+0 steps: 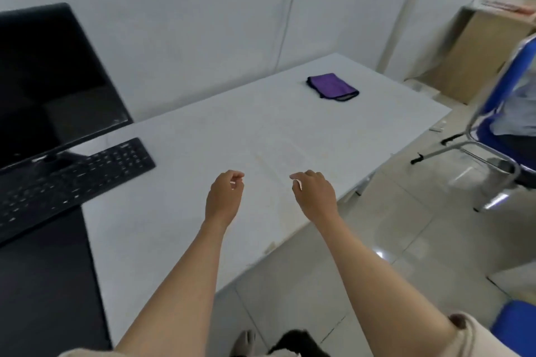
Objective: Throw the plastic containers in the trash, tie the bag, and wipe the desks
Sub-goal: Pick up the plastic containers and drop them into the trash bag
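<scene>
The desk (203, 130) across the middle has a smooth, matt white top, and the purple cloth (332, 86) at upper right looks soft and napped. At left, the monitor (49, 78) screen is glossy black, the keyboard (72, 180) matt black plastic. At right, the chair (499, 113) has shiny metal legs and the floor (420, 226) tiles are glossy.

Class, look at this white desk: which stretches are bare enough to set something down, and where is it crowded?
Bare: the white desk between the keyboard and the purple cloth. A clear plastic container lies ahead of both hands. Crowded: the left end, with monitor and keyboard.
</scene>
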